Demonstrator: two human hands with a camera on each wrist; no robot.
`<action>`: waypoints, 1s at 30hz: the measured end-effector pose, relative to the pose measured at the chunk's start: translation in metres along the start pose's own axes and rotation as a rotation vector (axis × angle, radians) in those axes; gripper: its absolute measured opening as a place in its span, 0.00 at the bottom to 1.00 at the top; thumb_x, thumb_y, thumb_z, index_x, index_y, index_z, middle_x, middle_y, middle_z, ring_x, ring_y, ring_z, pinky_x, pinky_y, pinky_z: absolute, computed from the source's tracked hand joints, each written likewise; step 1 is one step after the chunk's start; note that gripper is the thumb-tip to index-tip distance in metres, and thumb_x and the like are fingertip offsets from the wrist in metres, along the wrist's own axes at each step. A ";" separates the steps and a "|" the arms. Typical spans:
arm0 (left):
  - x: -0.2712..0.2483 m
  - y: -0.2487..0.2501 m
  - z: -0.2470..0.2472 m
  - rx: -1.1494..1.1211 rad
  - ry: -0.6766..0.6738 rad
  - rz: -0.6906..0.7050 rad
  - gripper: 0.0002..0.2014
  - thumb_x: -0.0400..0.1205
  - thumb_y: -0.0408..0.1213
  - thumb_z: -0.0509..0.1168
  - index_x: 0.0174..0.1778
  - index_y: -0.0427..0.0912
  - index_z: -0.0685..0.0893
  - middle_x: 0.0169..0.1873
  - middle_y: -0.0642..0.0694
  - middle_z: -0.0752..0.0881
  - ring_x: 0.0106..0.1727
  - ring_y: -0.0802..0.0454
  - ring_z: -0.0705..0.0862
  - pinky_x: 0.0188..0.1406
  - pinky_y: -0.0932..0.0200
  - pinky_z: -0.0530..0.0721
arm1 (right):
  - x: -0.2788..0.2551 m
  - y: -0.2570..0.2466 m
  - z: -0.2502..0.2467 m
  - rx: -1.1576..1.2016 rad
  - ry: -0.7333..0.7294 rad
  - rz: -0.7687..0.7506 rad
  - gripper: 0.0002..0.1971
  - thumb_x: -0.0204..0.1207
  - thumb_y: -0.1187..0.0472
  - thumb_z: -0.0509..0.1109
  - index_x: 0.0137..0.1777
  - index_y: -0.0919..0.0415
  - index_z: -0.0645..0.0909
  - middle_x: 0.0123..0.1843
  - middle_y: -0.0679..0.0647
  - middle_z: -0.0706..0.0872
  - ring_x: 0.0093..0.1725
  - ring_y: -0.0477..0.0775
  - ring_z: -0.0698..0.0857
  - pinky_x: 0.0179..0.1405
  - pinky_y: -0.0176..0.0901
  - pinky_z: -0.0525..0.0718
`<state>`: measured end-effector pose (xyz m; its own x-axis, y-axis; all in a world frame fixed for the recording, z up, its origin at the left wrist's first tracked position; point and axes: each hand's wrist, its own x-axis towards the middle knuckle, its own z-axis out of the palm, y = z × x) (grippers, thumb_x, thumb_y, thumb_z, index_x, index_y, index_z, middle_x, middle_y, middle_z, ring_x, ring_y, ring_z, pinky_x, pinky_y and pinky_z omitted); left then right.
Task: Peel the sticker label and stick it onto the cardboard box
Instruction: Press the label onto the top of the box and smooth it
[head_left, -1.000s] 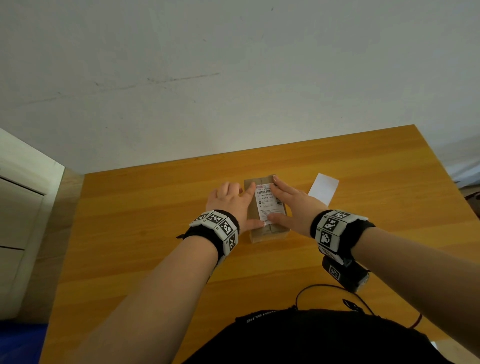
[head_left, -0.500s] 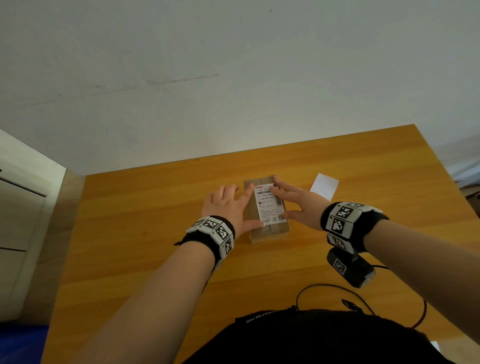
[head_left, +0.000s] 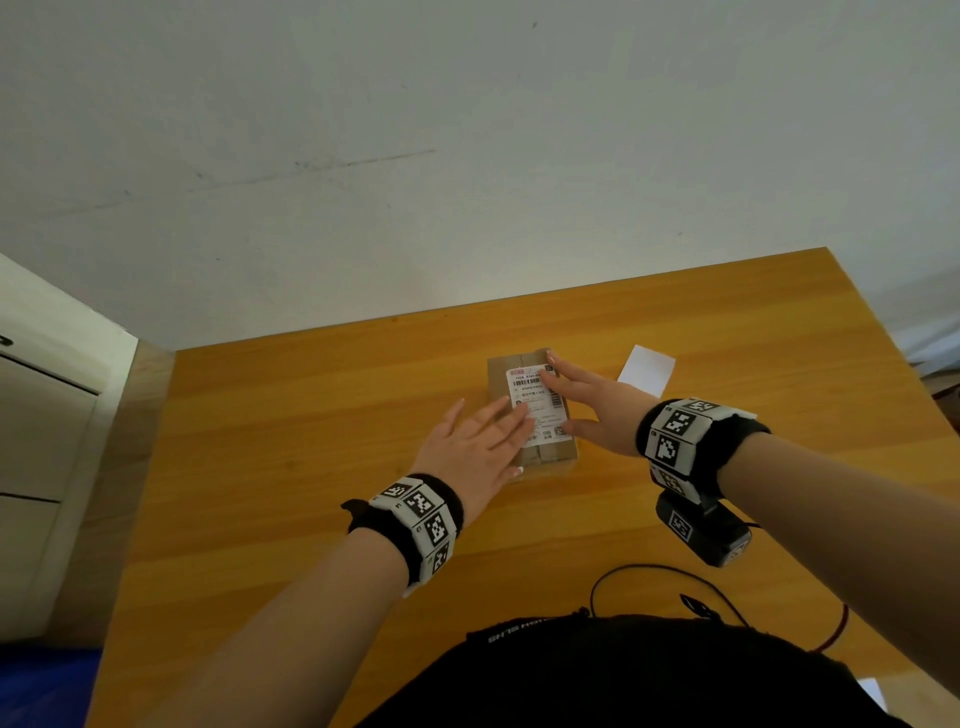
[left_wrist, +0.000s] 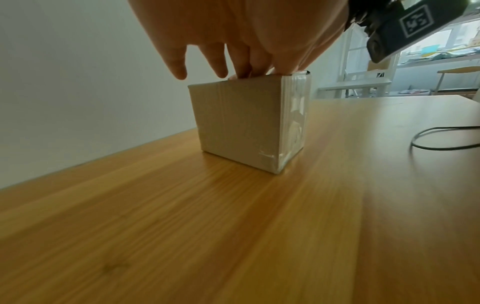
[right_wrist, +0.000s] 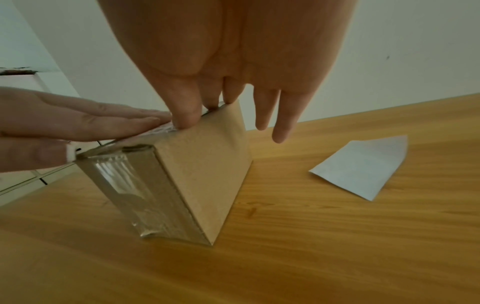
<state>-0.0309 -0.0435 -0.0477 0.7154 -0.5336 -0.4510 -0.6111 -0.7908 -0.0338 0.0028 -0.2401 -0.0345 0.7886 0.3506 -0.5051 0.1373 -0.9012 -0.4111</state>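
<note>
Nearest the person, a thin black cable (head_left: 670, 571) loops on the orange-brown wooden worktop (head_left: 291, 467). Beyond it the left hand (head_left: 475, 447) lies flat with straight fingers spread, its fingertips (head_left: 519, 415) pressing the near left part of the white printed sticker label (head_left: 535, 402). The right hand (head_left: 592, 397), also flat and holding nothing, reaches further along the label's right edge, thumb at the box's near right corner; two of its fingers hang past the edge in the right wrist view.

The label sits on top of the small brown cardboard box (head_left: 543, 452), which stands mid-worktop, straight ahead of both hands, its long axis running away from the person. The label runs the same way, so any further smoothing would likely go along that line. The left hand is the nearer; the right covers the far end.

Further right, apart from the box, lies a white backing sheet (head_left: 647, 369), apparently the peeled liner. The sticking looks nearly done.
</note>
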 end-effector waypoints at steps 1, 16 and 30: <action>-0.002 0.000 0.000 -0.007 -0.003 0.010 0.30 0.86 0.54 0.40 0.81 0.53 0.36 0.82 0.55 0.37 0.84 0.54 0.37 0.81 0.43 0.36 | 0.000 0.000 0.000 0.000 0.001 0.002 0.34 0.82 0.56 0.62 0.84 0.47 0.48 0.85 0.39 0.39 0.80 0.54 0.66 0.75 0.46 0.73; 0.025 -0.002 -0.017 -0.150 0.065 -0.199 0.41 0.80 0.63 0.50 0.83 0.45 0.43 0.84 0.49 0.43 0.85 0.50 0.45 0.84 0.44 0.49 | -0.008 -0.002 0.010 -0.277 0.000 0.031 0.34 0.83 0.42 0.49 0.83 0.45 0.37 0.85 0.40 0.33 0.85 0.51 0.46 0.79 0.54 0.68; 0.028 -0.008 -0.021 -0.097 0.010 -0.261 0.48 0.75 0.70 0.50 0.83 0.43 0.42 0.84 0.47 0.41 0.85 0.50 0.43 0.83 0.41 0.47 | -0.021 0.004 0.016 -0.452 -0.009 -0.098 0.38 0.56 0.37 0.12 0.71 0.38 0.24 0.75 0.39 0.25 0.81 0.48 0.31 0.80 0.53 0.34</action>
<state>0.0010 -0.0587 -0.0413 0.8480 -0.3101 -0.4298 -0.3703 -0.9268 -0.0620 -0.0230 -0.2474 -0.0373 0.7536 0.4404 -0.4880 0.4606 -0.8834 -0.0860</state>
